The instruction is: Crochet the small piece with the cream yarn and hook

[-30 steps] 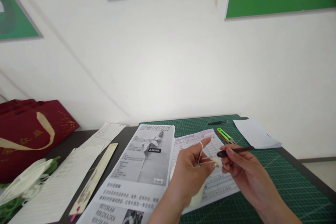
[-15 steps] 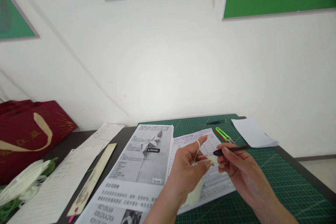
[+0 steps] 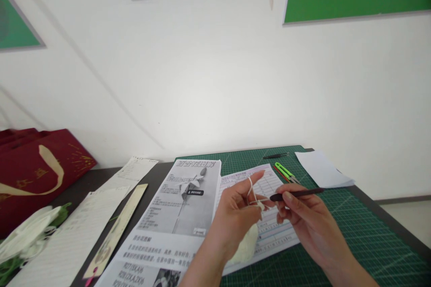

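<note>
My left hand (image 3: 232, 215) pinches a small piece of white crochet work (image 3: 260, 205) between thumb and fingers. A strand of white yarn (image 3: 250, 184) loops round its raised forefinger. In my right hand (image 3: 310, 219), a crochet hook with a dark handle (image 3: 305, 192) is gripped like a pen. The hook's thin tip points left and meets the yarn at the crochet work; the exact stitch is too small to make out. A pale ball of yarn (image 3: 248, 244) lies under my left hand, partly hidden by the wrist.
A ruled sheet (image 3: 283, 233) and a printed flower pattern (image 3: 168, 228) lie beneath and left of my hands. On the green cutting mat (image 3: 357, 228) are green thread snips (image 3: 284, 170) and tweezers (image 3: 274, 156). White paper (image 3: 321, 170) lies right; a red bag (image 3: 43, 175) stands left.
The hook has shifted slightly left and its handle lies flatter. My hands have turned a little, showing more of the crochet work. The whole view has drifted slightly.
</note>
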The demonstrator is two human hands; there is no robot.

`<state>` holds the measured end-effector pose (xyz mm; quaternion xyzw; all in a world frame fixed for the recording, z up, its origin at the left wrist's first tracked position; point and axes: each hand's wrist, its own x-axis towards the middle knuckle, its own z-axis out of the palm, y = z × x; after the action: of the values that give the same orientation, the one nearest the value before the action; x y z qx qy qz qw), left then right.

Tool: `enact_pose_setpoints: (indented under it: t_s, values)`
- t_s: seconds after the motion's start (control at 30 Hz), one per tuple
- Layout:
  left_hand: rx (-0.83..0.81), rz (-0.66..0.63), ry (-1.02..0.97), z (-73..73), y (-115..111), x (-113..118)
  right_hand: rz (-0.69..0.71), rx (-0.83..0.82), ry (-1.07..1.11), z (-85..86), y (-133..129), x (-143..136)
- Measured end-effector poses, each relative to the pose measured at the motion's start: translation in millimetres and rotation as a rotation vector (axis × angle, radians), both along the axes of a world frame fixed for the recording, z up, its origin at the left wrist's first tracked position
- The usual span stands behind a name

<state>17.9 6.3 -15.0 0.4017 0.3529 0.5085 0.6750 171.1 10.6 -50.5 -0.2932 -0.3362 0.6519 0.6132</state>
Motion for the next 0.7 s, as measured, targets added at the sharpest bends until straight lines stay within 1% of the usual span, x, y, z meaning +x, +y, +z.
enact_pose_setpoints:
  t_s: [0.3,0.43,0.7]
  values:
    - [0.045,-0.037,-0.025,2.0,0.6,-0.2,0.019,-0.025,0.040,1.6,-0.1,0.3]
    - [0.051,-0.032,-0.051,2.7,-0.3,-1.3,0.020,-0.046,0.075,1.5,0.5,-0.6]
    - [0.102,-0.075,-0.102,-5.5,2.3,-1.4,0.041,-0.109,0.167,-0.8,3.8,1.0]
